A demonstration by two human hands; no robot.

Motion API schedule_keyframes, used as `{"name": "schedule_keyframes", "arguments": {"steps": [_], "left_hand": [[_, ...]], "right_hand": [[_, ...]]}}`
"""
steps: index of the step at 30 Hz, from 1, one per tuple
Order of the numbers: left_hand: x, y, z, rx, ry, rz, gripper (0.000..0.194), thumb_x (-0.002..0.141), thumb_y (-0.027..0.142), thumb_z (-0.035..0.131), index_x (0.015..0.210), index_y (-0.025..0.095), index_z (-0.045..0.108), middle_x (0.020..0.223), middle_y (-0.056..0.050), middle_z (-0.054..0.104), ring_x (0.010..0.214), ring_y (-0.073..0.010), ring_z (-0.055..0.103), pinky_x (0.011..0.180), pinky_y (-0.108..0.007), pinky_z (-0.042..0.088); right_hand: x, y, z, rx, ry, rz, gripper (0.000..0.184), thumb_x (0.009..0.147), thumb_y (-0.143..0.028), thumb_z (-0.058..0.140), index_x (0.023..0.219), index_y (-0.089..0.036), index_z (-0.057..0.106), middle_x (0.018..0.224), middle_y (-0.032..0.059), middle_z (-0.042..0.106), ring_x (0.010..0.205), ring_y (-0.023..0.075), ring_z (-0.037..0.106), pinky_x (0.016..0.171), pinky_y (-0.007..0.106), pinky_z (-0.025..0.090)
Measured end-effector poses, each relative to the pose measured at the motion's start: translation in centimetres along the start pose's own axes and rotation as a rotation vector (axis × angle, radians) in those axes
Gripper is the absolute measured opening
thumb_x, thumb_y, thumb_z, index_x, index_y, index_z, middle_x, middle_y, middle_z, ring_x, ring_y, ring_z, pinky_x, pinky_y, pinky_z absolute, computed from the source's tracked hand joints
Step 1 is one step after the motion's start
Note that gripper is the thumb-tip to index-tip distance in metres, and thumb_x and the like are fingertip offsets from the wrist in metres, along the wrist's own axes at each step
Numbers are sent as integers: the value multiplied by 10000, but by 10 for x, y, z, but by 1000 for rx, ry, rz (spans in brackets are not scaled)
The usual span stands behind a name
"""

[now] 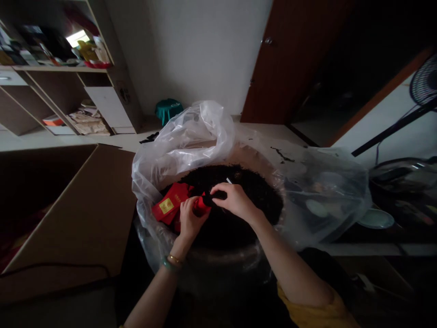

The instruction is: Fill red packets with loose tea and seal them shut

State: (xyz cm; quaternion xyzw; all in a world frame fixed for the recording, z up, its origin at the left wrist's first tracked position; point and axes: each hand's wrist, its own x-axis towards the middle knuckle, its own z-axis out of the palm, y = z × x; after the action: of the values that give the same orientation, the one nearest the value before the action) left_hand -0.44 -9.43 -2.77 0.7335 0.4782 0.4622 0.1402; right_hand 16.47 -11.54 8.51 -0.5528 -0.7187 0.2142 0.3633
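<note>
A round container lined with a clear plastic bag [191, 157] holds a heap of dark, loose bits that look like tea leaves [252, 187]. My left hand [191, 219] is closed around a small red packet [202, 207], its mouth turned up. At that mouth, my right hand [235, 200] pinches a clump of the dark tea leaves [207, 199] between thumb and fingers. More red packets [175, 195], one with a gold label, lie on the heap just left of my left hand. A small white strip [229, 181] pokes up behind my right hand.
To the left stands an open cardboard box [78, 218]. The liner's loose plastic [317, 191] spreads rightward over a surface with a pale dish [375, 218]. Behind are a shelf unit [123, 91], a green bag-like item [168, 110] and a brown door [273, 68]; a fan [423, 84] stands right.
</note>
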Motion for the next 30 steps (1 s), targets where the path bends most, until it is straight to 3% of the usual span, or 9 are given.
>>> {"name": "schedule_keyframes", "arguments": {"steps": [4,8,14,19,25,30], "left_hand": [[-1,-2,2,-7,16,10,451,628,213,759,1039,206,571,985,-60,659,884,-241,590,802,-390,484],[-1,-3,3,-13,21,1,457,620,214,763,1034,203,571,989,-65,658,886,-247,587,808,-401,486],[-3,-2,4,-37,1,-64,485,604,204,755,1057,199,580,978,-57,660,885,-241,590,806,-396,493],[-4,-3,4,-48,-61,-94,557,597,194,750,1124,201,568,1029,-67,659,922,-250,589,831,-409,490],[-3,-7,7,-16,-44,-99,587,611,233,757,1158,196,546,1080,-86,645,994,-286,576,888,-458,467],[-5,-8,6,-52,-83,-95,535,625,75,637,1137,214,565,1062,-69,633,975,-241,602,883,-400,485]], "right_hand": [[6,-14,12,-21,-86,-24,306,668,-41,676,929,-201,686,991,42,695,939,182,644,869,350,497],[2,-12,16,17,-101,74,422,689,-37,658,1077,-202,659,1100,74,649,879,159,643,717,289,539],[3,-13,26,-349,-218,56,218,818,-93,573,927,-192,733,914,70,721,939,207,588,844,333,481],[8,-15,28,-396,-401,48,312,825,-52,486,839,-226,745,787,60,706,881,196,590,751,283,476],[-10,-7,11,-131,-160,-38,298,819,-107,553,1042,-234,705,1002,41,718,931,174,609,852,324,481],[-21,-8,38,-325,-355,-23,230,850,-150,567,1045,-179,685,1069,89,702,953,201,637,870,335,482]]}}
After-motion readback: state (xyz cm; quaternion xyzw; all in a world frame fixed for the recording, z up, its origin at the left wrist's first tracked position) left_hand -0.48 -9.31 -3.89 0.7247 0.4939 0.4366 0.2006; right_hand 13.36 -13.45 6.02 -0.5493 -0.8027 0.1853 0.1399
